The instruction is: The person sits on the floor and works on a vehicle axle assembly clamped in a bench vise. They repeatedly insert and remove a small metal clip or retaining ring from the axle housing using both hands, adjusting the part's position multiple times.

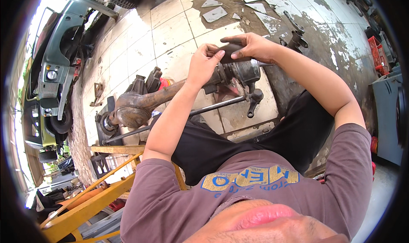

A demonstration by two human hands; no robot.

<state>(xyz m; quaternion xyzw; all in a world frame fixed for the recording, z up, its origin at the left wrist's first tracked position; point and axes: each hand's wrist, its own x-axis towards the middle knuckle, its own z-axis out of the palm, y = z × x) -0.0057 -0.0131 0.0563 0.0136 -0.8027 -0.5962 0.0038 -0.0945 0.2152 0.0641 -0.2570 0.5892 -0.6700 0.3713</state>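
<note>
My left hand (pixel 203 64) and my right hand (pixel 254 48) are close together above the end of a vehicle axle (pixel 170 92). Between them they grip a thin, dark, flat piece (pixel 228 54), pinched at both sides by thumbs and fingers. Just below it is the axle's dark steering knuckle (pixel 247 74), its lower arm hanging toward me. A tie rod (pixel 217 105) runs alongside the axle. To the left, the round, brown differential housing (pixel 133 109) bulges from the axle.
A yellow metal frame (pixel 102 192) stands at the lower left. Another metal part (pixel 295 38) lies beyond my right forearm. Broken tiles (pixel 215 14) lie on the floor farther off. At right are a red crate (pixel 378 55) and grey cabinet (pixel 388 111); a vehicle (pixel 53 74) stands far left.
</note>
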